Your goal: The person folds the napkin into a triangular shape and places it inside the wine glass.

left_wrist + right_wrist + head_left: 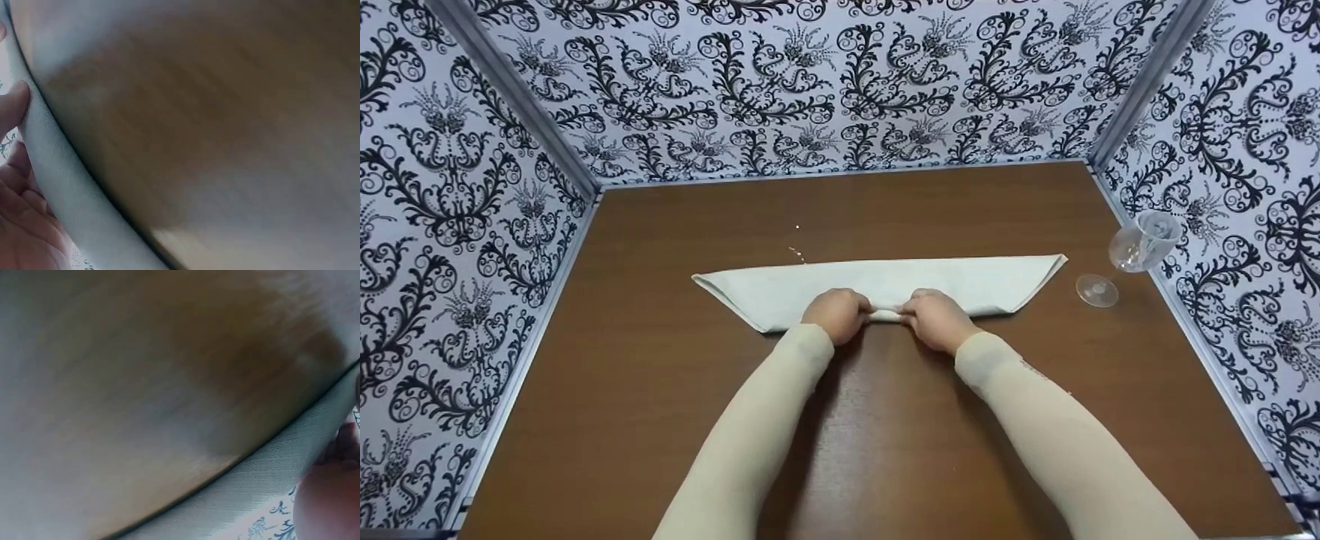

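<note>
A white cloth napkin [982,281] lies folded into a long band across the middle of the table, its two ends slanting. My left hand [836,315] and right hand [937,319] pinch its near edge at the center, a short span apart, where the cloth forms a small roll. In the left wrist view, the thumb of the left hand [28,219] touches the rounded cloth edge [73,185]. The right wrist view has the right hand [329,503] at its lower right, beside the same smooth edge; most of its fingers are cut off or hidden.
A clear wine glass [1144,244] stands to the right of the napkin, near the table's right edge. The brown wooden table [675,420] is bordered by patterned walls [780,90] at the back and both sides. Small light spots show behind the napkin.
</note>
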`<state>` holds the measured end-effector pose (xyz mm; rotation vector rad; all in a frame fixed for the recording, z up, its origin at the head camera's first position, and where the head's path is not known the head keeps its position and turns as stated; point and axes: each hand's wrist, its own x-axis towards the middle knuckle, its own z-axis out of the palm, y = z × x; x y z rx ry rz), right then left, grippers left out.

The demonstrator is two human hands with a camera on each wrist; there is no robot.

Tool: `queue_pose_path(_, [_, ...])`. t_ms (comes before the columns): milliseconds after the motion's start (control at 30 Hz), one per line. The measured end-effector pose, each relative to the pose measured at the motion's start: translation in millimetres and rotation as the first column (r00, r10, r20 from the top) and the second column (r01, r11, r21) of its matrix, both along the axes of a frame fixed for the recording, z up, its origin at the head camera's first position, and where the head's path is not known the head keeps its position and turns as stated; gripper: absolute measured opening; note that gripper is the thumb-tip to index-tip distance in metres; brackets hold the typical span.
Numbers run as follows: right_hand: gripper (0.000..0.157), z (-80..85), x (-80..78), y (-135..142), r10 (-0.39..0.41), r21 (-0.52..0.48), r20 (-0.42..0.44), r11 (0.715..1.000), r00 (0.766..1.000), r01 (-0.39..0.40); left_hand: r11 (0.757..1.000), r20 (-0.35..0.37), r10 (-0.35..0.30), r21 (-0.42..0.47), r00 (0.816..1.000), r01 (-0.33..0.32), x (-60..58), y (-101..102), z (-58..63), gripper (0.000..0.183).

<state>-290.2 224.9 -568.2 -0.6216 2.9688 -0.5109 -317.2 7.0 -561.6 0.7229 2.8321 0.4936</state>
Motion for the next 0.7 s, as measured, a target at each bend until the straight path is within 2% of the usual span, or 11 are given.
queue_pose_path(100, [0.021, 1.0, -1.5, -1.0, -0.049, -0.055, 0.076, 0.997, 0.996, 0.054, 0.997, 0.109, 0.051, 0.048, 0.993, -0.057, -4.4, -1.1, 0.7, 0.021])
queue_pose_path(200, [0.021, 2.6, -3.7, -2.7, -0.126, -0.108, 0.162, 0.984, 0.979, 0.144, 0.990, 0.208, 0.099, 0.083, 0.973, -0.118, -8.0, -1.6, 3.8, 0.021])
queue_pose_path(300, [0.015, 3.4, -5.8, -4.9, -0.199, -0.150, 0.199, 0.962, 0.960, 0.230, 0.983, 0.249, 0.116, 0.107, 0.961, -0.146, -9.6, -0.6, 8.7, 0.020])
queue_pose_path(367, [0.010, 3.4, -6.2, -6.2, -0.227, -0.168, 0.174, 0.952, 0.958, 0.256, 0.982, 0.253, 0.121, 0.113, 0.960, -0.153, -9.9, 0.6, 12.0, 0.020])
queue_pose_path(467, [0.007, 2.5, -5.0, -7.3, -0.212, -0.130, 0.069, 0.967, 0.975, 0.220, 0.977, 0.258, 0.142, 0.116, 0.955, -0.177, -9.4, 2.8, 15.6, 0.020])
queue_pose_path(600, [0.017, 1.5, -1.8, -6.1, -0.102, -0.022, -0.049, 0.995, 0.994, 0.101, 0.967, 0.233, 0.184, 0.129, 0.955, -0.218, -7.4, 5.4, 15.6, 0.013])
queue_pose_path(633, [0.019, 1.5, -1.2, -5.5, -0.074, -0.004, -0.056, 0.997, 0.996, 0.073, 0.970, 0.203, 0.177, 0.131, 0.963, -0.206, -6.8, 6.1, 14.5, 0.010])
queue_pose_path(700, [0.023, 1.5, -0.7, -3.8, -0.028, 0.010, -0.039, 1.000, 0.999, 0.029, 0.983, 0.114, 0.129, 0.118, 0.985, -0.142, -5.1, 7.1, 11.1, 0.009])
